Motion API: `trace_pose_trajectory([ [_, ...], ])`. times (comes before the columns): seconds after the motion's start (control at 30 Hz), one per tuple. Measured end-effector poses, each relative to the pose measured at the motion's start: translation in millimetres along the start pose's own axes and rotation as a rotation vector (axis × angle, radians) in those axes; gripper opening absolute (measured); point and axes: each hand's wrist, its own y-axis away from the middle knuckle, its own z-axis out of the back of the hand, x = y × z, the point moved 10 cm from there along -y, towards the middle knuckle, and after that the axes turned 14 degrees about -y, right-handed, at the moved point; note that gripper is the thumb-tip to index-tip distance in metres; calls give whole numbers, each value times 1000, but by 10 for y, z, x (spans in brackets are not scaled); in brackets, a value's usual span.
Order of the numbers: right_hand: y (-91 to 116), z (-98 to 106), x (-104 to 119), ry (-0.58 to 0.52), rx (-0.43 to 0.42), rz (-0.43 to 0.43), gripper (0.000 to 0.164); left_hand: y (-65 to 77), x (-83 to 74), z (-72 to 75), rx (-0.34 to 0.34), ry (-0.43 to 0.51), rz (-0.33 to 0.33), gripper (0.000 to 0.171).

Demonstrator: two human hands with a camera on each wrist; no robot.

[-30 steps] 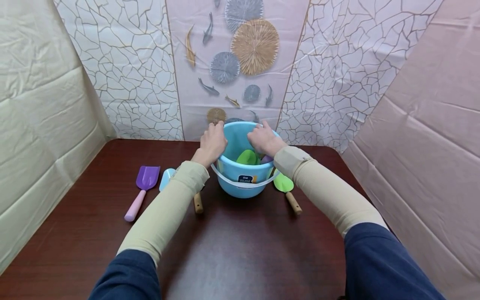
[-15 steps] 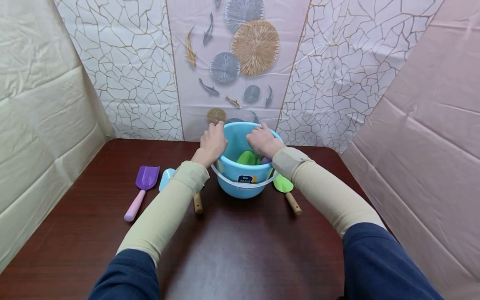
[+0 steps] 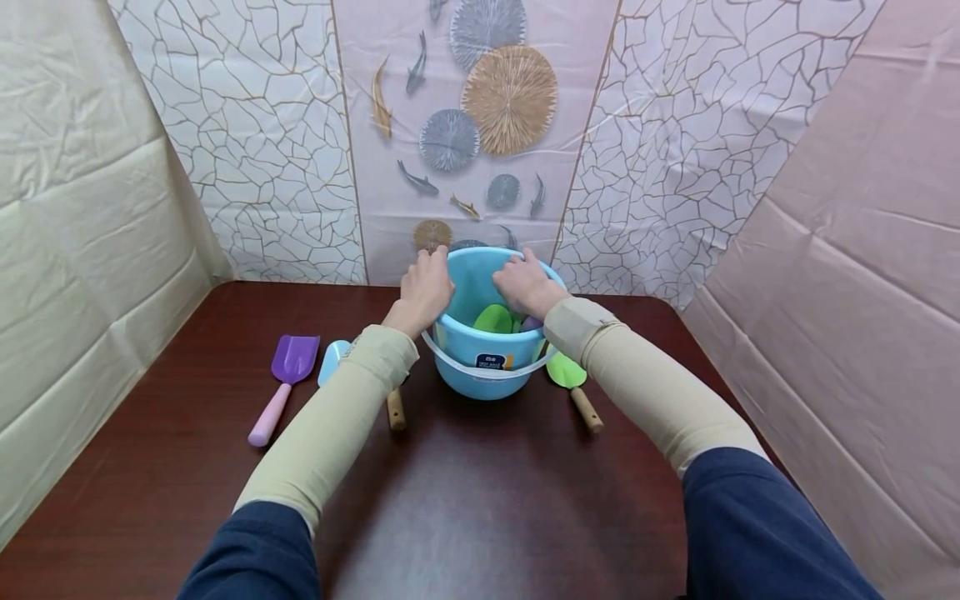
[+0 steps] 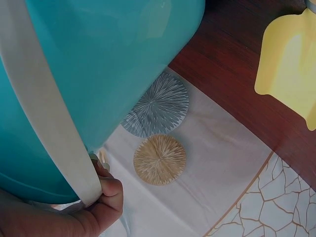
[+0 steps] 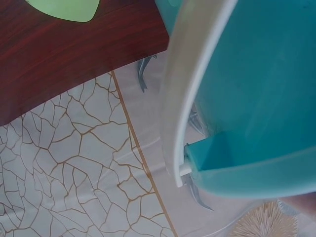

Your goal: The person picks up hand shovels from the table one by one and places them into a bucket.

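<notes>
A light blue bucket point(image 3: 459, 346) stands at the back middle of the table, its white handle point(image 3: 491, 374) hanging down over the front. My left hand point(image 3: 424, 290) grips the left rim, its fingers curled at the handle's end point(image 4: 91, 190) in the left wrist view. Across from it, my right hand point(image 3: 527, 285) holds the right side of the rim with bent fingers. The right wrist view shows only a sliver of that hand point(image 5: 302, 202) under the bucket's edge. Inside the bucket lie a green shovel blade point(image 3: 493, 319) and something purple point(image 3: 531, 323), partly covered by the right hand.
Left of the bucket lie a purple shovel with a pink handle point(image 3: 271, 412), a light blue blade point(image 3: 332, 360) and a wooden handle point(image 3: 396, 408), partly behind my left arm. A green shovel point(image 3: 567, 372) lies on the right. A patterned cloth point(image 3: 273, 150) hangs behind the table.
My right hand has shifted very slightly left at the rim. The bucket and left hand look the same; the whole view has dropped a few pixels.
</notes>
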Motion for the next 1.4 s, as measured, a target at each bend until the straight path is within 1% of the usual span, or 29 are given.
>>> trace_pose_trajectory([
  [0.5,57,34,-27,-45,-10,-3,10,8,-4,-12,5,12,-4,38],
  [0.73,69,70,-76,-56,-24,-41,9,6,-4,-4,3,11,1,39],
  [0.83,99,111,-80,-64,-37,-37,9,6,-2,-13,4,12,2,39],
  [0.93,152,177,-91,-89,-60,-32,2,5,-3,-21,8,12,1,39],
  [0.97,176,203,-99,-100,-71,-30,3,5,-4,-22,9,11,1,40],
  [1.07,248,298,-155,-136,-129,-29,13,6,-7,-14,6,5,-3,41],
  [1.17,327,409,-241,-165,-220,-15,23,14,-14,4,0,1,-8,40],
  [1.23,388,489,-314,-178,-301,-2,30,19,-18,9,-1,0,-12,40],
  [1.3,459,568,-395,-196,-394,11,33,24,-22,10,-1,1,-14,39],
  [1.4,589,661,-541,-210,-537,19,29,23,-24,4,-2,-3,-14,38],
])
